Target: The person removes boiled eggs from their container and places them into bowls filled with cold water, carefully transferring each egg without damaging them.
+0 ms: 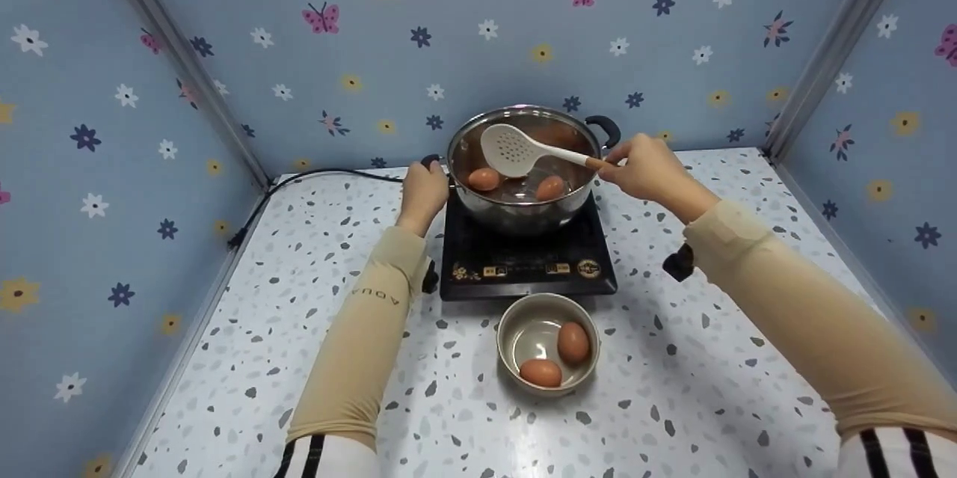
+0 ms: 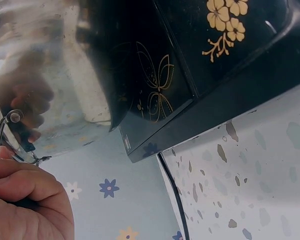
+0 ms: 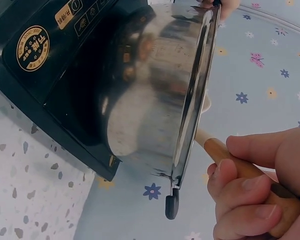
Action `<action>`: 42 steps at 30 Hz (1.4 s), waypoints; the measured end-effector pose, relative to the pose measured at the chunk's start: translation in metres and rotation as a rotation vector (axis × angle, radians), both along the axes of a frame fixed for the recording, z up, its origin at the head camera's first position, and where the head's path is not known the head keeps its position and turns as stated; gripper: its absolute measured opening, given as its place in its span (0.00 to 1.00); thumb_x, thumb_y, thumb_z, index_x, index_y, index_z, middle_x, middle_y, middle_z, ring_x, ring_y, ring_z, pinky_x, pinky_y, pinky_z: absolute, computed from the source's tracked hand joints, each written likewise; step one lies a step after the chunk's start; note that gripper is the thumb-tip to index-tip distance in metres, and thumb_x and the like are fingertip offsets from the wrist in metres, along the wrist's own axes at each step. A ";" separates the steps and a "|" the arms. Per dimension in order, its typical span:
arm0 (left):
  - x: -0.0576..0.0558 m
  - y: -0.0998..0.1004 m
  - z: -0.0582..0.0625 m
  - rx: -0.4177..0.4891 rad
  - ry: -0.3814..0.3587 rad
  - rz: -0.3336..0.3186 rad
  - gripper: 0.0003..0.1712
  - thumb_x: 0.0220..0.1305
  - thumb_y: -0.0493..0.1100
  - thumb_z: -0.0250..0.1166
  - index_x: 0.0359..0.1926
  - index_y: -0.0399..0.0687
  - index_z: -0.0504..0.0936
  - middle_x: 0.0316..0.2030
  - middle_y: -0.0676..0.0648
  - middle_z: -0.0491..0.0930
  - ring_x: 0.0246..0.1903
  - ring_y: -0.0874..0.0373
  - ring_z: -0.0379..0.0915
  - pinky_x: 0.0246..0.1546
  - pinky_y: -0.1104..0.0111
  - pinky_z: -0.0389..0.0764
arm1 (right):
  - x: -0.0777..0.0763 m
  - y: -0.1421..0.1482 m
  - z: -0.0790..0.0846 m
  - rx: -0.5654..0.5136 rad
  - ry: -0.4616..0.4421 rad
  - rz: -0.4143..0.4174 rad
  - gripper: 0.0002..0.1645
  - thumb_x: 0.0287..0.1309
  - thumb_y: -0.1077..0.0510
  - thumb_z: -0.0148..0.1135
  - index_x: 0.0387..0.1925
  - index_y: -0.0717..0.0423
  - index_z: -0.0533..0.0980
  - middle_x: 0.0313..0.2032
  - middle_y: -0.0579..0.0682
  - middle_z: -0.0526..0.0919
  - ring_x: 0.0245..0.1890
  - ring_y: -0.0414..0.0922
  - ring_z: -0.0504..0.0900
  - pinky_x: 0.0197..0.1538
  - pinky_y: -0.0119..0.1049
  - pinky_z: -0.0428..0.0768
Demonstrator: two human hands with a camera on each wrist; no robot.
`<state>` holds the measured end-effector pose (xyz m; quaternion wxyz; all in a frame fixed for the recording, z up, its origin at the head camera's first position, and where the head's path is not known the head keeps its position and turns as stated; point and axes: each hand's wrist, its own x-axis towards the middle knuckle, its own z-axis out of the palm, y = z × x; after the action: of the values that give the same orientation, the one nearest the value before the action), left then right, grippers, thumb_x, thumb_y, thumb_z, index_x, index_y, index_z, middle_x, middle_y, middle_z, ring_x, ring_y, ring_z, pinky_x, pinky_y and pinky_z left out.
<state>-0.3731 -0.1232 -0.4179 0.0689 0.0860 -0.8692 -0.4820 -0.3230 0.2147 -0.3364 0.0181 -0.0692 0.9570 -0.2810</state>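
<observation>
A steel pot [image 1: 516, 216] with black side handles stands on a black induction cooktop [image 1: 523, 287]. Two brown eggs, one at the left [image 1: 484, 179] and one at the right [image 1: 551, 188], lie inside it. My left hand [image 1: 425, 194] grips the pot's left handle, its fingers curled round it in the left wrist view. With my right hand [image 1: 649, 170] I hold a white slotted skimmer [image 1: 511, 151] by its wooden handle [image 3: 255, 177]. The skimmer's head is over the pot's opening, with nothing on it.
In front of the cooktop stands a beige bowl [image 1: 508, 328] with two brown eggs [image 1: 573, 343] in it. A black cord [image 1: 321, 170] runs left along the back of the speckled table [image 1: 299, 313]. Flowered blue panels [image 1: 448, 37] close in the back and sides.
</observation>
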 end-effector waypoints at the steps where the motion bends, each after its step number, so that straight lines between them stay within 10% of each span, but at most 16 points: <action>1: 0.000 0.000 0.000 0.001 0.000 0.001 0.30 0.88 0.48 0.42 0.66 0.23 0.72 0.61 0.24 0.78 0.66 0.32 0.76 0.68 0.44 0.75 | 0.001 0.000 0.001 0.005 -0.001 0.006 0.17 0.76 0.53 0.64 0.49 0.62 0.90 0.38 0.58 0.89 0.25 0.43 0.73 0.29 0.37 0.72; 23: 0.001 0.001 -0.003 0.019 -0.004 0.002 0.30 0.88 0.47 0.41 0.67 0.23 0.71 0.58 0.26 0.79 0.61 0.35 0.78 0.64 0.45 0.77 | -0.002 -0.001 0.018 -0.018 -0.241 0.104 0.16 0.75 0.53 0.67 0.47 0.62 0.90 0.18 0.46 0.78 0.17 0.40 0.65 0.23 0.35 0.65; 42: -0.001 0.003 -0.002 0.027 0.019 0.012 0.29 0.88 0.47 0.42 0.67 0.22 0.71 0.61 0.24 0.79 0.66 0.32 0.77 0.68 0.44 0.75 | -0.016 0.023 0.026 -0.175 -0.488 0.136 0.16 0.77 0.53 0.62 0.48 0.61 0.87 0.20 0.44 0.80 0.14 0.37 0.64 0.20 0.31 0.63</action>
<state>-0.3742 -0.1206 -0.4199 0.0788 0.0876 -0.8614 -0.4941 -0.3386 0.2374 -0.3107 0.2612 -0.0648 0.8896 -0.3690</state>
